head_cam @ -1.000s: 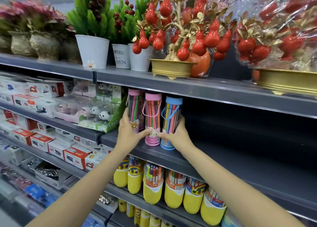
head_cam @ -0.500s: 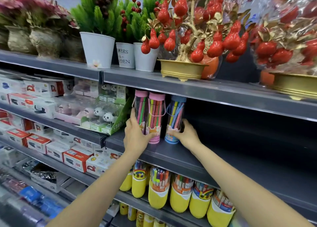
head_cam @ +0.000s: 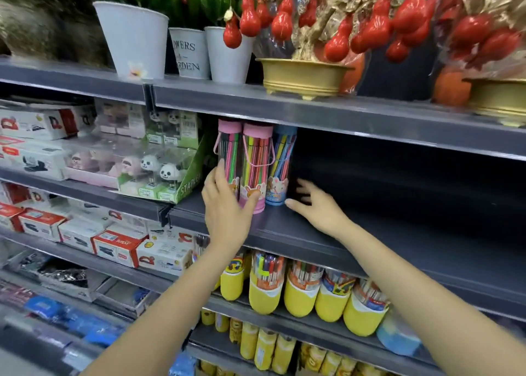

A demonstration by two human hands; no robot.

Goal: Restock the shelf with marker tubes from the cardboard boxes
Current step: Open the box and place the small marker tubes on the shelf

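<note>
Marker tubes are the job: three clear plastic cylinders of coloured pens stand upright in a tight cluster at the left end of the dark grey metal shelf. Nearest, the left hand rests on the front pink-capped, pink-based tube, its thumb hooked across the base and its fingers reaching up the side of the second pink-capped tube beside it; the left grip reads as loosely closed on the front tube, though motion blur makes the wrap hard to judge. The right hand hovers just beside the blue-capped tube, fingers spread and holding nothing, apart from it.

The step looks like squaring the cluster. Done well, that means pressing low at the bases, not the caps, so the tall tubes slide instead of toppling, and packing them left against the green cardboard stapler display. Beyond them the shelf runs bare and dark rightward, with room for many more.
</note>
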